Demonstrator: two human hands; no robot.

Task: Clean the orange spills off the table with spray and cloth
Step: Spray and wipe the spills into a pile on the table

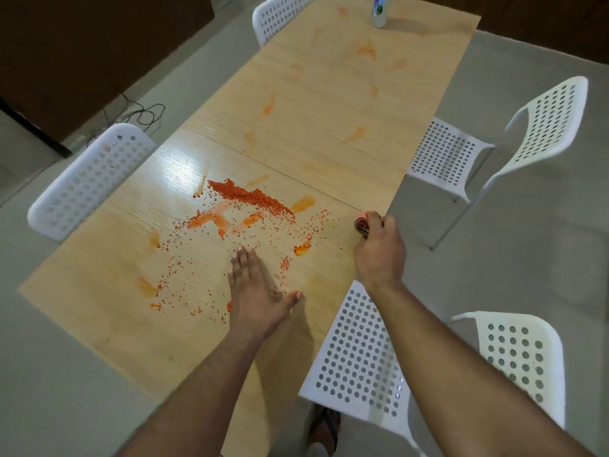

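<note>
Head view, looking down a long pale wooden worktop ringed by white perforated chairs.

Spread across the near half: a dense ridge of orange grains, with loose grains scattered around it and down toward the near edge. Beneath and beside the ridge, wet orange smears, one darker blot near the right edge. Fainter orange streaks dotted along the far half.

Left hand laid flat on the worktop among the scattered grains, fingers straight and close together, thumb splayed out to the right, holding nothing.

Right hand at the right edge of the worktop, fingers curled around a bunched reddish cloth, only a small wad of it showing past the knuckles. Cannot tell whether the cloth touches the surface.

At the far end, well apart from both hands, the lower part of a white spray bottle standing upright, its top cut off by the frame.

Off the worktop: grey tiled floor, a tangle of dark cable at left by a dark wooden cabinet, and a sandalled foot at the bottom edge.
</note>
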